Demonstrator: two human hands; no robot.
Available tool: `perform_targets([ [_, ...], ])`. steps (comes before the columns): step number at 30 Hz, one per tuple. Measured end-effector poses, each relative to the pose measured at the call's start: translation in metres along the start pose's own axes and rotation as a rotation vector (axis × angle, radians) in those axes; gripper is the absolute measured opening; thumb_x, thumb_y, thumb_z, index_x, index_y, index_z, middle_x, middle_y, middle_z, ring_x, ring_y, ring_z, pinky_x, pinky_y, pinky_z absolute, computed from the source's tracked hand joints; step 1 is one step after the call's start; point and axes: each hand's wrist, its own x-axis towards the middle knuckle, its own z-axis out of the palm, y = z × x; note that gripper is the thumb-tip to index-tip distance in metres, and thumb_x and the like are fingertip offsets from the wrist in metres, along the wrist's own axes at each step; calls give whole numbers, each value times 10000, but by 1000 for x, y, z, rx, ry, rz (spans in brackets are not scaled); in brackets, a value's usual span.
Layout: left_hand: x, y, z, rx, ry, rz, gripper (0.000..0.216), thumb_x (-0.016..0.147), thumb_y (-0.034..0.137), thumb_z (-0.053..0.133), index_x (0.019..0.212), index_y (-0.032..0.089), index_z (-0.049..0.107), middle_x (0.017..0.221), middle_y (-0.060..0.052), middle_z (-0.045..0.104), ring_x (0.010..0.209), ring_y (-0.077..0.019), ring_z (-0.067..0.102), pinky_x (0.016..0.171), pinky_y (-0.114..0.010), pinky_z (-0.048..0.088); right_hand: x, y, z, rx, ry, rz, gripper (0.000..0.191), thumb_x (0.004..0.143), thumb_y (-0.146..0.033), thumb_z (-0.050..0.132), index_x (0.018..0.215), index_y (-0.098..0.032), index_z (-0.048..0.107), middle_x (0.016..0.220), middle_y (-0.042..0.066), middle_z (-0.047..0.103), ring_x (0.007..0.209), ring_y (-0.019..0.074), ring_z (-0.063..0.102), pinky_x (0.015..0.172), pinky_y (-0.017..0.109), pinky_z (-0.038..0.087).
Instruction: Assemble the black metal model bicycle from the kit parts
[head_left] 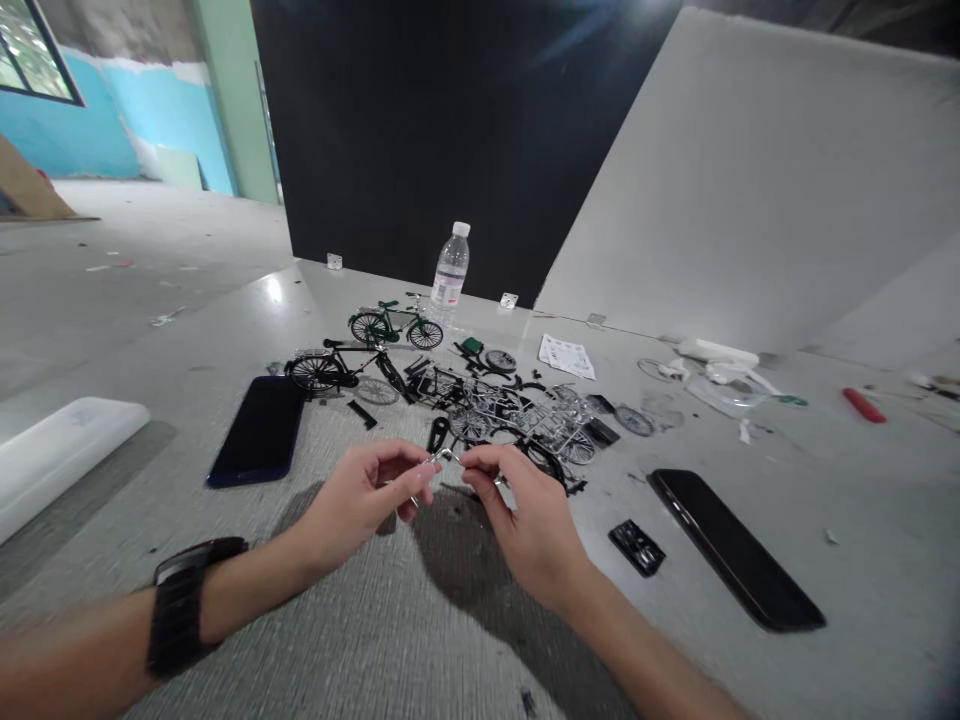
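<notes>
My left hand and my right hand meet above the grey table, fingers pinched together on a small silver metal part. A black watch sits on my left wrist. Just beyond my hands lies a heap of loose model bicycle parts, with wheels and silvery frames. A black model bicycle stands to the left of the heap. Behind it stands a green model bicycle.
A dark blue phone lies at left, a black phone at right, with a small black piece beside it. A water bottle, an instruction sheet, white packaging, a red tool and a white box surround them.
</notes>
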Motion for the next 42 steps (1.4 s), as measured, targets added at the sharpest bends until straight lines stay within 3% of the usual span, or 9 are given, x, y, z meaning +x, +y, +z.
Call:
perform_targets([
  [3, -1, -1, -1, 2, -2, -1, 274, 923, 453, 640, 923, 183, 688, 769, -32, 689, 607, -133, 605, 487, -212, 423, -6, -7, 0, 102, 51, 79, 201, 1005, -217, 520, 1112, -257, 686, 1046, 46, 751, 924, 195, 698, 807, 330, 558],
  [7, -1, -3, 0, -22, -9, -2, 259, 914, 434, 660, 945, 179, 689, 786, -41, 713, 604, -135, 629, 494, -213, 458, -9, -10, 2, 233, 106, 198, 173, 966, -254, 602, 1048, -284, 751, 1002, 17, 788, 892, 196, 732, 792, 340, 586],
  [11, -1, -7, 2, -77, 23, 33, 195, 860, 364, 721, 925, 180, 724, 845, -53, 746, 674, -149, 670, 599, -248, 560, -9, -11, 3, 314, 136, 239, 158, 936, -260, 648, 1034, -284, 769, 1007, 19, 798, 916, 203, 744, 802, 349, 596],
  [18, -1, -9, 3, -42, 75, 63, 137, 809, 313, 763, 875, 195, 779, 888, -54, 759, 771, -182, 697, 648, -269, 616, -13, -18, -1, 300, 121, 170, 120, 942, -243, 654, 957, -283, 766, 891, -16, 790, 796, 163, 731, 748, 288, 579],
  [35, -3, -5, 4, -14, 90, 106, 93, 793, 254, 743, 844, 193, 793, 836, -37, 753, 627, -116, 647, 542, -191, 573, -12, -27, -3, 173, 204, 5, 43, 909, -163, 678, 900, -199, 701, 733, -26, 693, 630, 97, 628, 605, 182, 507],
  [42, -2, -7, 3, 37, 88, 108, 90, 799, 263, 737, 836, 194, 781, 812, -29, 736, 584, -95, 589, 525, -182, 527, -14, -23, -1, 141, 198, -52, 42, 915, -174, 679, 878, -192, 689, 733, -16, 668, 653, 104, 609, 638, 203, 503],
])
